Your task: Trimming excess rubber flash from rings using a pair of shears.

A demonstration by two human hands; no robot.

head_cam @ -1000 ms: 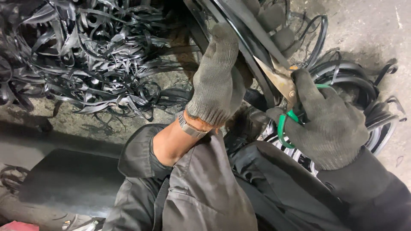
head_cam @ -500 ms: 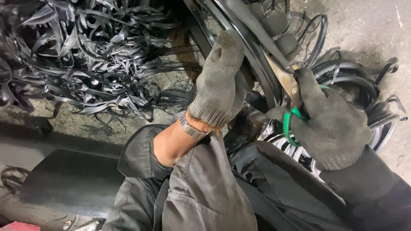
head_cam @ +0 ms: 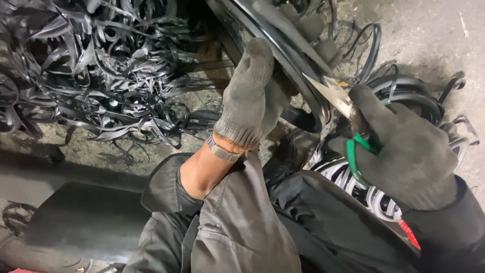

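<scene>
Shears clamped in my right hand, blades on rubber band | my left hand grips band | scrap pile left.

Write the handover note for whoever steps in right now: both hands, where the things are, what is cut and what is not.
Left hand: gloved, gripping the black rubber tyre at its edge, holding it steady.
Right hand: gloved, closed on the green-handled shears; blades open, tips at the tyre's edge beside the left hand.
Done: a big heap of black cut strips lies on the floor to the left; coiled rubber rings lie under and behind the right hand.
Left: the tyre in hand is not yet cut through where the blades sit. Mind the left fingers, close to the blades.
</scene>
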